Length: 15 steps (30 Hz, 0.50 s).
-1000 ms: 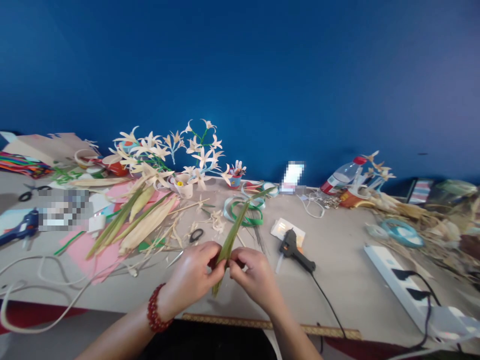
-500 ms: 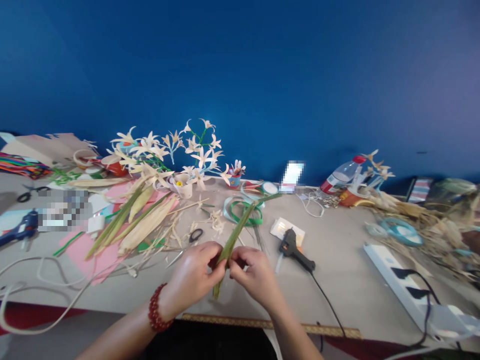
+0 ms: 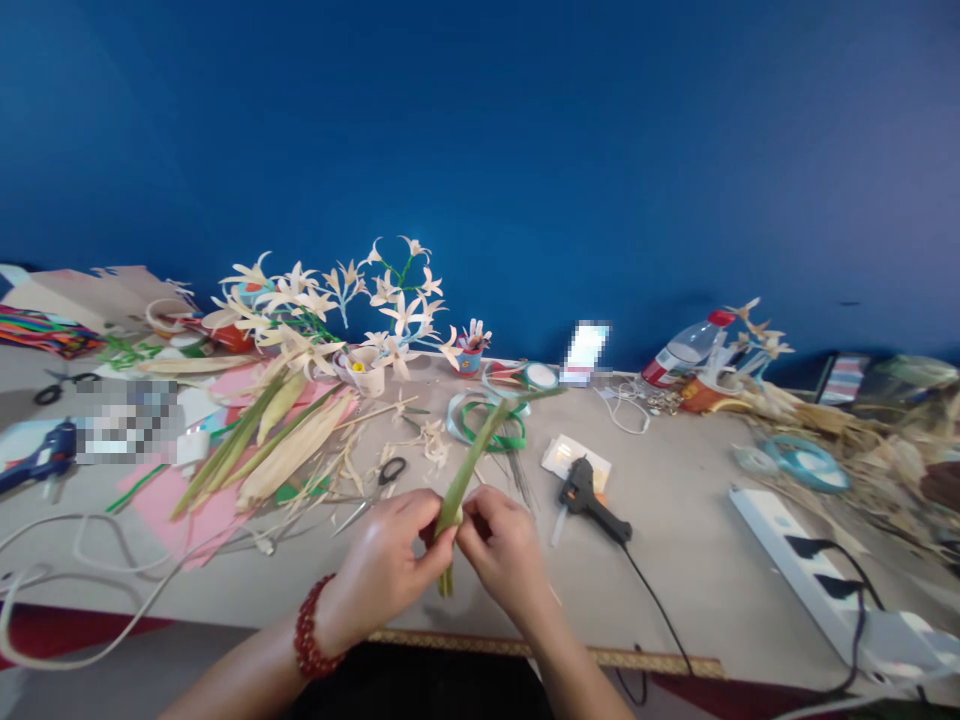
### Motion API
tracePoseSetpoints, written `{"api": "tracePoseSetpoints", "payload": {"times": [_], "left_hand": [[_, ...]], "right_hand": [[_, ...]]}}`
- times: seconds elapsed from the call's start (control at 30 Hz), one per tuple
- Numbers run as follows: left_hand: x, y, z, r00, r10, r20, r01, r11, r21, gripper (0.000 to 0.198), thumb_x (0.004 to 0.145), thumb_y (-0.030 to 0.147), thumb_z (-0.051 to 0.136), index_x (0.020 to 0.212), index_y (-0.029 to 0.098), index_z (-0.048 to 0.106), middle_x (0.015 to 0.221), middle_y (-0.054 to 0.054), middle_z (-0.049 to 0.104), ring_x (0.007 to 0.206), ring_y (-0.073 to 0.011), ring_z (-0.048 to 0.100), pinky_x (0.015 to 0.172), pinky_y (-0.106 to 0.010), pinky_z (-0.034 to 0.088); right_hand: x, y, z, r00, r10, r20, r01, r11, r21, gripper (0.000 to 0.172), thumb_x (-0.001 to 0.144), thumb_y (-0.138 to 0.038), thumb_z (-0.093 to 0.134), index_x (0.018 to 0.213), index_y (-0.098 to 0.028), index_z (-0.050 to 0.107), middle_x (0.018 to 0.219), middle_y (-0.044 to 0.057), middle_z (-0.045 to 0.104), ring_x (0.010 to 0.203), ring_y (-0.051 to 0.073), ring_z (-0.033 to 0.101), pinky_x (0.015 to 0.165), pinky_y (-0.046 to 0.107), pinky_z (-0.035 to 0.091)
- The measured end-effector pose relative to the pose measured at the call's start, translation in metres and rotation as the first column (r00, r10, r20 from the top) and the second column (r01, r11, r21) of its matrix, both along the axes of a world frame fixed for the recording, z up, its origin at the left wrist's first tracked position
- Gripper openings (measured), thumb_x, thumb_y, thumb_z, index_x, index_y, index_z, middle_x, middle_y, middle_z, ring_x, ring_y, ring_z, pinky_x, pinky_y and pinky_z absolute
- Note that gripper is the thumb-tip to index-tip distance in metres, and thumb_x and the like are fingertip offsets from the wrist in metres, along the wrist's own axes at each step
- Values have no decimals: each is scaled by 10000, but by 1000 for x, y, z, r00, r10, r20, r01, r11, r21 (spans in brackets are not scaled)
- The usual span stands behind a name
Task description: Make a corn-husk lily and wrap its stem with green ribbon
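Note:
Between my hands a long green corn husk strip stands tilted, its tip leaning away to the right and its stalk end pointing down below my fingers. My left hand, with a red bead bracelet at the wrist, is closed around the husk near its lower part. My right hand is closed too, fingertips pinched at the husk's right edge; what exactly lies in the pinch is partly hidden. Just beyond the husk are rolls of green ribbon. Scissors lie left of my hands.
A black glue gun with a cord lies to the right, near a white power strip. Husks rest on pink paper at left. Husk flowers stand in cups at the back, and a bottle leans at back right.
The husk has turned between my fingers, showing a broader, smoother face now. My left hand has shifted slightly right; my right hand has tilted a little and stays close to it.

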State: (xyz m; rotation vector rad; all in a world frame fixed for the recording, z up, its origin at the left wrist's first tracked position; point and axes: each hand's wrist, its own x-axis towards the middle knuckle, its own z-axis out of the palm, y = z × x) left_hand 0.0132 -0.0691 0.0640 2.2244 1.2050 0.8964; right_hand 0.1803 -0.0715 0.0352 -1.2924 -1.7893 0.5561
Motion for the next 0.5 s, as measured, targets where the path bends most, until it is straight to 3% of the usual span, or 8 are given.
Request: {"api": "tracePoseSetpoints", "payload": {"times": [0.2,0.37,0.5], "left_hand": [[-7,-6,10,996,-19,83,23,998,-51,187,875,177,554,707,200,474,654,32,512,622,-117,506,620,-231,415],[-20,-11,9,973,6,229,19,994,-109,135,879,227,567,748,199,586,748,-17,607,723,-157,584,691,-266,480],[-43,-25,4,898,181,401,-79,963,-258,87,858,247,580,782,212,604,750,-25,611,688,-172,599,611,-274,515]], "right_hand": [[6,2,-1,995,-68,68,69,998,-13,136,756,-146,532,635,-204,510,557,-34,501,502,118,475,512,218,335],[17,5,-7,959,-230,165,241,969,-52,128,757,-168,546,636,-208,535,539,-34,517,455,116,461,485,222,323],[46,14,-12,894,-363,263,372,928,19,146,791,-257,527,663,-208,577,610,14,599,525,153,525,532,244,347]]}}
